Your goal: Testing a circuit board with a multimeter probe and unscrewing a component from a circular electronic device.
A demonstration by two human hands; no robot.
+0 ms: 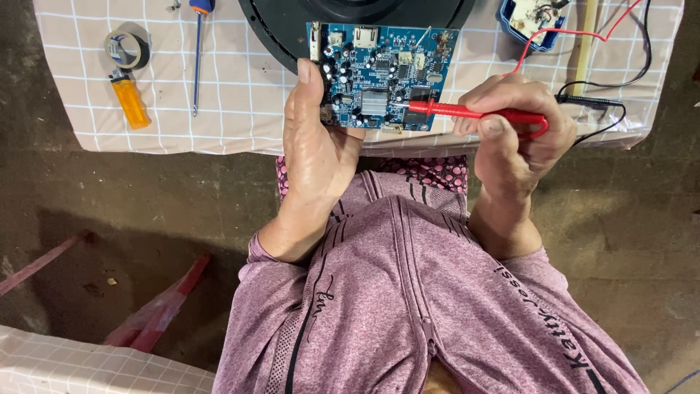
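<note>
Cut off at the top edge: a black round housing (277,29), a blue case (510,22) with loose parts inside, and the handle of a screwdriver (197,55). Hidden behind the thumb: the left edge of the blue board (379,76), held up just above the near edge of the table (233,109). Hard to make out: the small parts on the board, and a black probe (583,100) half hidden behind the right hand.

Left hand (313,146) gripping the board by its lower left corner, thumb lying up the front. Right hand (514,138) closed around a red probe (474,111), tip touching the board near a silver block. Red and black leads trailing off to the upper right.

On the checked cloth at left: a tape roll (126,49) with a blue-and-white label inside the ring, and just below it an orange lighter (131,102).
</note>
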